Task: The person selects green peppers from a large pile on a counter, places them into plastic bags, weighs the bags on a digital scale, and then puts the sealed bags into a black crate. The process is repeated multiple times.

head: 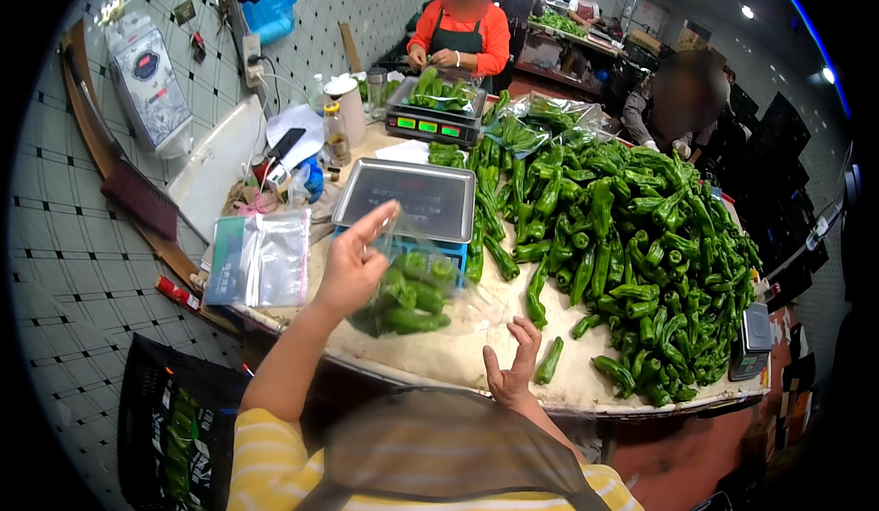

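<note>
My left hand (347,270) pinches the rim of a clear plastic bag (467,305). Several green peppers (412,294) lie inside the bag, which hangs in front of a digital scale with a steel pan (412,198). Nothing rests on that pan. To the right of the bag, my right hand (511,367) is raised with its fingers apart and holds nothing. A single loose green pepper (549,361) lies on the table just beside it. A large heap of green peppers (638,257) spreads over the right side of the table.
Flat clear bags (278,257) lie stacked at the left. A second scale (432,116) bears a bag of peppers. A smaller scale (752,336) stands by the right edge. Co-workers (463,30) stand across the table. A black crate (182,428) sits low left.
</note>
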Demonstrator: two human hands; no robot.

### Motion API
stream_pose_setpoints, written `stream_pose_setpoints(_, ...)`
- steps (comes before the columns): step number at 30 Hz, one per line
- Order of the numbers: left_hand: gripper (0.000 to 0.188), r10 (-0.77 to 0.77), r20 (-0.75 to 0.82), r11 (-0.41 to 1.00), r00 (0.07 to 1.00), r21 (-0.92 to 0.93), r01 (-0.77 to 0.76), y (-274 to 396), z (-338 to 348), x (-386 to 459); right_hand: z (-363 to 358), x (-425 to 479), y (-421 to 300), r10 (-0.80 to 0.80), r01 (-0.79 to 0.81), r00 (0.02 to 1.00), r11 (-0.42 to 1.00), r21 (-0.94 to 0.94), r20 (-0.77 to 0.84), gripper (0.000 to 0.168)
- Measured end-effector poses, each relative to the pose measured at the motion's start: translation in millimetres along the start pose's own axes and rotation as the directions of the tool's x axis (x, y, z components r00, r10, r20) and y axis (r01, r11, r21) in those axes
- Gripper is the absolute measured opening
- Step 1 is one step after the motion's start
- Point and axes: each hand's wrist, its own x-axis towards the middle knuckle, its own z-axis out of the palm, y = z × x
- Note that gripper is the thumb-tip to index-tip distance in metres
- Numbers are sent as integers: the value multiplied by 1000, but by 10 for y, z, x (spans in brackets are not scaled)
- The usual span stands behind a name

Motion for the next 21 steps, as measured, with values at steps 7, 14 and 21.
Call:
stream_pose_setpoints(7,77,315,93,684,944,668,-294,-16,-73,1018,48,-245,273,179,-176,982,983,52,-66,60)
stream_pose_setpoints(14,82,310,320,361,895,832,-422,-789,131,1022,77,-133,343,270,-270,958,963,18,-97,60)
stream_pose_setpoints(21,53,419,383,306,823,794,-525,-1169,337,373,256,2,444,243,-243,970,970,2,-21,52)
